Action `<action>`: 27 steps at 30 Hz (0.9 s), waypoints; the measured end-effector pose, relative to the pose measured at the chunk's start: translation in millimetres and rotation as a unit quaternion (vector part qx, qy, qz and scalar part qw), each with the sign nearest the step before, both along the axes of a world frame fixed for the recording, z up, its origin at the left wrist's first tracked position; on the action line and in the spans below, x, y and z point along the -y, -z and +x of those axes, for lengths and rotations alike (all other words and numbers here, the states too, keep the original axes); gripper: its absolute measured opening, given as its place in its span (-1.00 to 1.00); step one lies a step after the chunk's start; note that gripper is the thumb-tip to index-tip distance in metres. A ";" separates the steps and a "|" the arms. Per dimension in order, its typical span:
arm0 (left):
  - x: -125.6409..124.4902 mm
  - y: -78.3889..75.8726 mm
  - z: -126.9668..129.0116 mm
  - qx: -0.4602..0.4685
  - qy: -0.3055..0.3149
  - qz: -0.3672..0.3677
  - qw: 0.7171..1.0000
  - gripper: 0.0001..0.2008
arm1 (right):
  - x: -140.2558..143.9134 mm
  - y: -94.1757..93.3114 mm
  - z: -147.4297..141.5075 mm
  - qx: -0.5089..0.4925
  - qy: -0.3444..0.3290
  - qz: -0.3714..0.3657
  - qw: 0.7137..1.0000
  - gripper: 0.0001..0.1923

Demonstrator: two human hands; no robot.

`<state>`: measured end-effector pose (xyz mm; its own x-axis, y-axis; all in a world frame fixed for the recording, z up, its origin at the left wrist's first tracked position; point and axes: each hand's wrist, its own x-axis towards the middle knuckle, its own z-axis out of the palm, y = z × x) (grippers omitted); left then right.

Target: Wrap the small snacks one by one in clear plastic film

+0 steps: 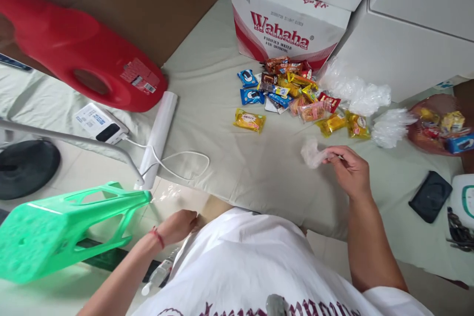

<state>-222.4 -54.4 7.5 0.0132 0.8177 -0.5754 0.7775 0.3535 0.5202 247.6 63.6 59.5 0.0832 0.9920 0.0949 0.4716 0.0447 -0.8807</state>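
My right hand [350, 168] pinches a small crumpled clear plastic bag [313, 154] just above the pale green sheet. My left hand [181, 225], with a red string on its wrist, is low beside my white shirt with its fingers curled in; whatever they may hold is hidden. Farther back lies a pile of wrapped snacks [289, 86] in several colours. One yellow-wrapped snack [249, 120] sits apart in front of it. Two more yellow packets [358, 125] are at the pile's right end, beside a bunched clear plastic bag [392, 127].
Behind the pile stands a Wahaha carton [289, 24]. A red mesh bag of snacks [439, 126] and a black pouch [430, 196] are on the right. To the left are a red jug [122, 66], a white power bank [99, 123] with cable, and a green stool [40, 237].
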 end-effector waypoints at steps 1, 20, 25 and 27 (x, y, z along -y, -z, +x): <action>3.8 -12.0 9.8 0.017 0.006 -0.011 1.000 -0.75 | 2.9 -3.3 -4.5 0.016 -0.020 0.005 1.000 -0.79; -114.5 -32.6 197.3 0.490 -0.225 -0.239 0.808 -0.57 | 67.7 23.9 -8.1 -0.277 0.029 0.050 0.959 -0.97; -101.9 -38.8 220.6 0.553 -0.189 -0.337 0.738 -0.55 | 67.1 28.1 -20.0 -0.356 0.071 0.045 0.931 -0.86; -102.4 -41.0 224.0 0.560 -0.234 -0.292 0.739 -0.56 | 67.9 28.2 -21.2 -0.339 0.057 0.038 0.938 -0.89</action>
